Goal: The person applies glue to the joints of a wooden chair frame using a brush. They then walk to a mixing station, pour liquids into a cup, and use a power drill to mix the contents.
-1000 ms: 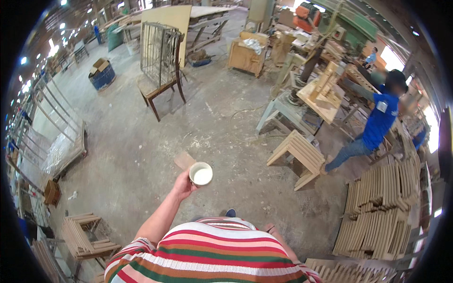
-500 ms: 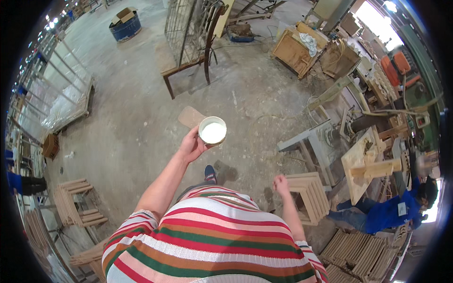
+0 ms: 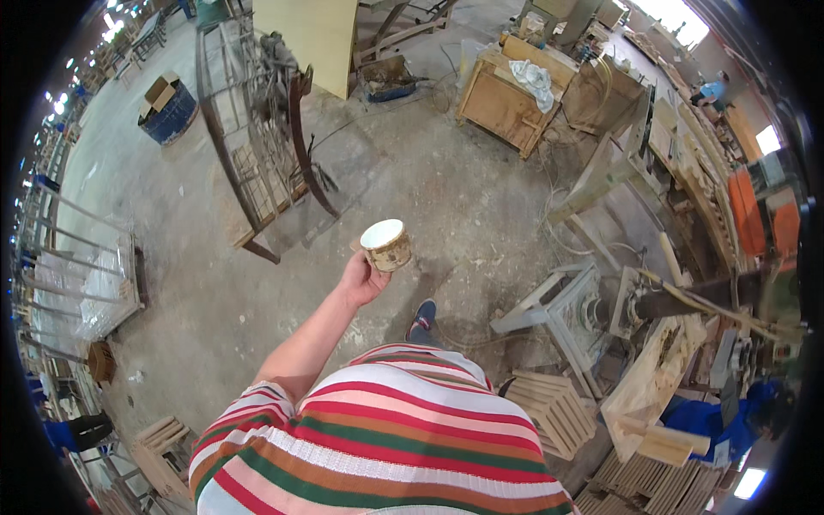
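A small round tub (image 3: 390, 255) with stained brown-and-cream sides is held out in front of me. Its inside shows white through the open top. My left hand (image 3: 365, 281) is closed around its lower left side, with the forearm reaching up from below. A sliver of a flat, pale brown piece pokes out beside the tub, near my fingers; most of it is hidden. My right hand is out of the picture.
Ahead stands a wood-and-metal rack (image 3: 257, 146), with a blue drum (image 3: 167, 112) beyond it. A grey metal stand (image 3: 558, 318) and stacked wooden frames (image 3: 549, 412) are at right. A person in blue (image 3: 730, 421) is near a wooden board (image 3: 657, 382). A wooden cabinet (image 3: 506, 103) stands farther off.
The view has turned right and my foot has stepped forward. The tub has tipped so more of its side shows. My right hand has left the picture. The flat piece is now mostly hidden.
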`<state>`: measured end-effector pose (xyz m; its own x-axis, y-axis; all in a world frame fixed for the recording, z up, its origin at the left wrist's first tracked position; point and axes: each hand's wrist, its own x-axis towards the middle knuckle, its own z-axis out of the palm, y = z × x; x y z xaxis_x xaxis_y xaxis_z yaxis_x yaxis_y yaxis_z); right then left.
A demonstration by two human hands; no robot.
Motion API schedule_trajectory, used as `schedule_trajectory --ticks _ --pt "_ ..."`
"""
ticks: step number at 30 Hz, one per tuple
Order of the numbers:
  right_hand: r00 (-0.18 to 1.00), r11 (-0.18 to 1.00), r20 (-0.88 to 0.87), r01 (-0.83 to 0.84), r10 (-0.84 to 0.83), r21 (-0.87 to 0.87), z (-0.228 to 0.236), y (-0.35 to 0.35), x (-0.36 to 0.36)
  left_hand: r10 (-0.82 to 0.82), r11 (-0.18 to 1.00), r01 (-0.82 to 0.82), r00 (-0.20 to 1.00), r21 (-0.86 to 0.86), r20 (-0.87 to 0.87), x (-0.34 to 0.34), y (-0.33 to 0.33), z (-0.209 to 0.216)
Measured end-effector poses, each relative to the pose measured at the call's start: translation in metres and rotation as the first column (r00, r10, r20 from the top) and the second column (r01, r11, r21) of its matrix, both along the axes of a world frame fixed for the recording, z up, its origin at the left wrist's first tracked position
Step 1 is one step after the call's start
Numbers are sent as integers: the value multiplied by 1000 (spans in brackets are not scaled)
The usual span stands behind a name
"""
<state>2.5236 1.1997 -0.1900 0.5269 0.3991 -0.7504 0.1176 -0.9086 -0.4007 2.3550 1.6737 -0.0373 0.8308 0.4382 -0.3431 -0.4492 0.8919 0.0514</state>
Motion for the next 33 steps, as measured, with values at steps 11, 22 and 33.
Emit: schedule_trajectory --ticks 11,22,33 --pt "970 834 213 -18 -120 552 60 443 336 -41 973 65 993 -223 107 186 181 1" --pt "976 959 -73 -186 206 216 16 577 358 -65 994 41 968 101 244 330 467 19" --pt "997 999 -71 -6 10 54 -27 710 509 -20 943 73 986 325 -163 502 686 35"
